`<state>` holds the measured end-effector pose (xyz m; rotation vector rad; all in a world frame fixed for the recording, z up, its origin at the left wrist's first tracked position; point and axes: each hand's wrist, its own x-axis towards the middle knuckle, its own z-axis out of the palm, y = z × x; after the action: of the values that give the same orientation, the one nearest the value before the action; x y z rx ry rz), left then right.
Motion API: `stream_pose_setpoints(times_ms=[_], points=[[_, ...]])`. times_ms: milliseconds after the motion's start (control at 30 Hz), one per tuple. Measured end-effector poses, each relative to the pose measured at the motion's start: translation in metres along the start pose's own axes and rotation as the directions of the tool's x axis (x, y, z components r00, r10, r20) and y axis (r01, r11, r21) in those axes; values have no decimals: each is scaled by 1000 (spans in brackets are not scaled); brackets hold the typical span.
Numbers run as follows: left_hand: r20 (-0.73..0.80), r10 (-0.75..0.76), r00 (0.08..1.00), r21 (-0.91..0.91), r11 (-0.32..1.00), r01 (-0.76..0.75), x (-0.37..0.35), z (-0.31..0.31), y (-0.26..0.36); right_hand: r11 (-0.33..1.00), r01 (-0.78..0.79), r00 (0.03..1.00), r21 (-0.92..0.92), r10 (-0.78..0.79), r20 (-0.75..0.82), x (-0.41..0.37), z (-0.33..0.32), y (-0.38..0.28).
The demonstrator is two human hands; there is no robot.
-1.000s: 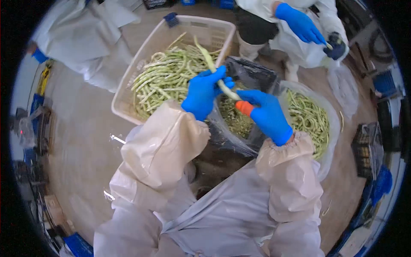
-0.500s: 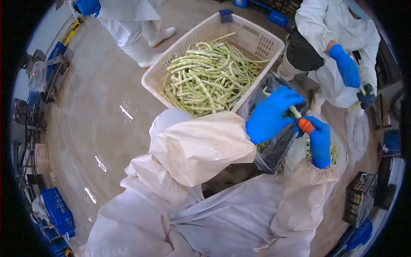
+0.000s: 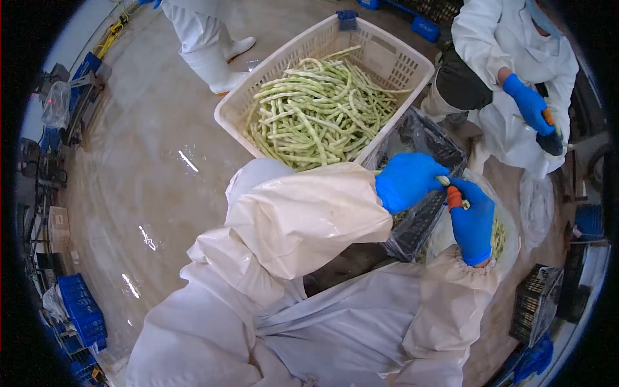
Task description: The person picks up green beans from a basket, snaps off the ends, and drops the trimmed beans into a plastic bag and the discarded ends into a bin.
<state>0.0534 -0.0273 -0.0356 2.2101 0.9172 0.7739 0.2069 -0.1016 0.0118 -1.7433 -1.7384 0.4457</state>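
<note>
My left hand (image 3: 409, 182), in a blue glove, is closed around a long green bean (image 3: 443, 180). The bean's pale end sticks out between its fingertips, toward the other hand. Also blue-gloved, my right hand (image 3: 474, 216) has an orange sleeve (image 3: 455, 198) on one digit and is closed at that bean end. A short pale bean piece (image 3: 465, 204) shows within its curled fingers. Below both hands is a black crate (image 3: 425, 216) lined with clear plastic. A pale plastic crate (image 3: 230, 132) holding a heap of long green beans (image 3: 319, 109) stands just beyond my left forearm.
A clear bag (image 3: 509, 222) with green bits sits beneath my right hand. To the right, a co-worker (image 3: 516, 84) in white handles something with blue gloves. Another person's white boots (image 3: 222, 71) stand on the wet floor (image 3: 142, 168). Crates (image 3: 82, 309) line both sides.
My left hand has gone from spread fingers to a closed grip on the bean, its fingertips meeting my right hand. The right hand has turned slightly. The person at top left has shifted.
</note>
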Motion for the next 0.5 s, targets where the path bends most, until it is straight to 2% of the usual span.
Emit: stream_pose_setpoints(times_ms=[100,167,200,267,300,367,400,500], points=[[63,-33,997,-174,984,44,3,-4,-1,998,45,998,-42,-46,-40,0,0,1],[59,-49,997,-315,947,65,6,-1,-2,977,-91,994,195,101,-42,1,2,1],[90,-95,991,-446,886,126,5,-5,4,938,-155,985,309,173,-31,3,2,1],[172,-168,971,-670,702,240,4,-18,20,766,-189,974,615,225,20,7,2,20],[165,-182,969,-713,657,244,6,-16,19,642,-199,969,741,242,50,10,2,22],[153,-213,965,-792,558,249,12,-11,15,645,-184,975,742,213,57,10,6,21],[91,-243,966,-830,518,208,14,-15,15,647,-177,978,742,198,61,11,7,19],[-64,-346,936,-901,424,96,24,-40,11,884,-168,975,437,214,-57,16,1,41]])
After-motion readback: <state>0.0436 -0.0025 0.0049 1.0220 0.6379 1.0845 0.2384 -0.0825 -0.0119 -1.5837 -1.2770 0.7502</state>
